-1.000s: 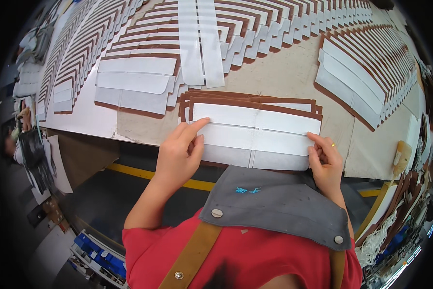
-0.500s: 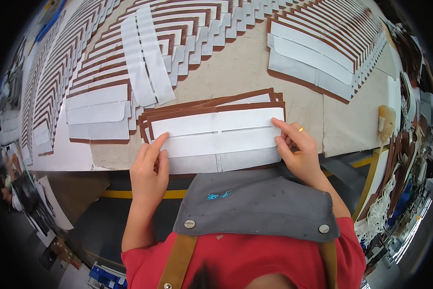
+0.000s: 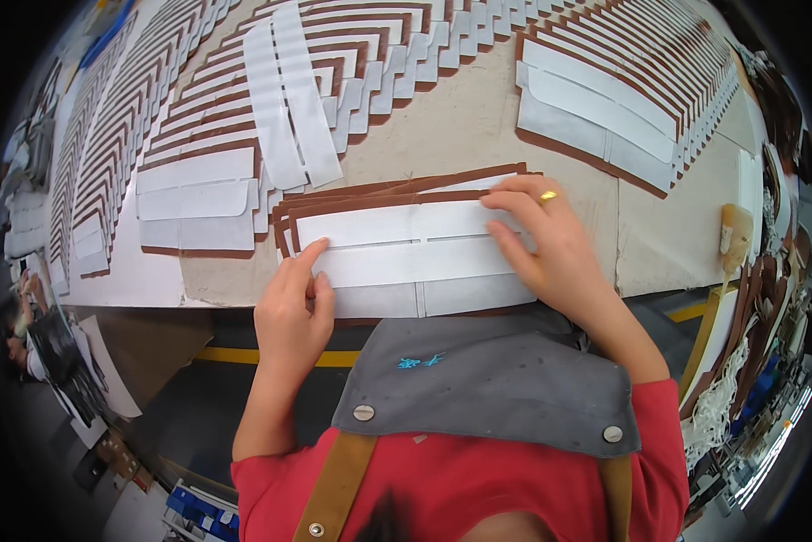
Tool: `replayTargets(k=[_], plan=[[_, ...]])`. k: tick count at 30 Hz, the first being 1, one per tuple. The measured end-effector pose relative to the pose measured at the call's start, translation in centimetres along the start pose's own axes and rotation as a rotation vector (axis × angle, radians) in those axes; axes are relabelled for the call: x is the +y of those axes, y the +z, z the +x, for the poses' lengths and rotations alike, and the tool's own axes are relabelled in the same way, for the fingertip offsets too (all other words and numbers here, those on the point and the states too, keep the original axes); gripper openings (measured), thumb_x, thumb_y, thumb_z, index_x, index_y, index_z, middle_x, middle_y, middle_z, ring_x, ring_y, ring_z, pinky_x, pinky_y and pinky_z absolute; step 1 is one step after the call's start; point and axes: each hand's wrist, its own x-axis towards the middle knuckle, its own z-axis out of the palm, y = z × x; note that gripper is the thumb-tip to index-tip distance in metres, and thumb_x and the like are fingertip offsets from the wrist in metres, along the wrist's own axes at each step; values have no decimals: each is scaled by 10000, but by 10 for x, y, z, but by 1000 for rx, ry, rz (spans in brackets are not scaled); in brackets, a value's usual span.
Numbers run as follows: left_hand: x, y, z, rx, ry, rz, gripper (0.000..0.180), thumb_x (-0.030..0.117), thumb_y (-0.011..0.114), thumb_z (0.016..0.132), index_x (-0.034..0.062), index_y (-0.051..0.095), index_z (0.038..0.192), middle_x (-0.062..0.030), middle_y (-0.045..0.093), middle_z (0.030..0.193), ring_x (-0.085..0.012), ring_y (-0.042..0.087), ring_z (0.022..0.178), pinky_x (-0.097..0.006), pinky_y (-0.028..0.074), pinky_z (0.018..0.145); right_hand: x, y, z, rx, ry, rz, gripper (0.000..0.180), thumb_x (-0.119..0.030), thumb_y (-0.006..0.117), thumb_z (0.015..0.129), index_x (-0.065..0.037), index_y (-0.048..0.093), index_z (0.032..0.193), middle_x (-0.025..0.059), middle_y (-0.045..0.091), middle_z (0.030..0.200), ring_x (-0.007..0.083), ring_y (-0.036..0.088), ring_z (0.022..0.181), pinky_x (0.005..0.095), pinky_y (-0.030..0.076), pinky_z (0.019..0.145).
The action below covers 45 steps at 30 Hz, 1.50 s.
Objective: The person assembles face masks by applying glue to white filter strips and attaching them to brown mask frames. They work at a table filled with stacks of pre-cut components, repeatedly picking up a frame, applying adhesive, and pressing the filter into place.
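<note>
A long white panel with brown edging (image 3: 370,266) lies on a small stack of similar panels (image 3: 492,170) at the table's front edge. Two slits in line cross its white strip, and a grey-white band runs below. On its left end rests the index fingertip of my left hand (image 3: 290,307); the thumb is apart from it and the other fingers are curled. My right hand (image 3: 555,242) reaches over the right end, thumb and fingers spread, fingertips at the white strip's upper part. That end is partly hidden beneath the hand. Neither hand grips anything that I can see.
A loose white slitted strip (image 3: 289,108) lies across overlapping brown-edged panels (image 3: 198,203) at left. More overlapping panels (image 3: 596,113) fan out at far right. A yellowish bottle (image 3: 734,237) stands by the table's right edge, near hanging brown pieces and white strings (image 3: 718,411).
My right hand has moved from the panel's right edge inward and up over its surface, fingers spreading. My left hand stays at the left end. The whole view has shifted slightly.
</note>
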Motion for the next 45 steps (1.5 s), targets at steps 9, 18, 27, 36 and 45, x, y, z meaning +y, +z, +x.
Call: replayTargets(k=[9, 18, 27, 36, 45], plan=[[1, 2, 0, 17, -1, 55, 344, 11, 595, 770, 65, 610, 1110, -46, 483, 661, -150, 485, 514, -293, 418, 493, 3, 31, 36, -147, 15, 126, 142, -41, 634, 767, -33, 551, 883, 94, 526, 859, 276, 510, 894, 379, 414, 797], [-1, 2, 1, 10, 1, 53, 340, -9, 585, 768, 60, 612, 1099, -51, 487, 664, -151, 483, 506, -292, 419, 488, 7, 37, 31, -49, -196, 2, 104, -24, 616, 758, -66, 548, 824, 62, 523, 808, 238, 502, 791, 352, 364, 682], [2, 2, 5, 10, 20, 220, 329, 0, 604, 749, 65, 611, 1071, -62, 552, 809, -197, 553, 700, -351, 443, 668, 9, 41, 32, -21, -188, 36, 120, -26, 625, 739, -65, 544, 819, 57, 521, 801, 233, 511, 792, 347, 371, 682], [12, 31, 11, -66, 371, 166, 421, 96, 632, 750, 98, 580, 1168, -24, 510, 1308, -239, 433, 1249, -479, 232, 1078, 6, 40, 31, -11, -203, -31, 114, -23, 597, 762, -43, 560, 868, 70, 540, 898, 260, 528, 845, 376, 402, 760], [10, 28, 10, -114, 351, 217, 439, 131, 650, 762, 141, 580, 1195, 19, 500, 1323, -209, 403, 1277, -586, 113, 1081, -8, 26, -11, -409, -262, -200, 485, -202, 539, 878, -77, 436, 1335, 42, 379, 1426, 204, 323, 1337, 394, 280, 1088]])
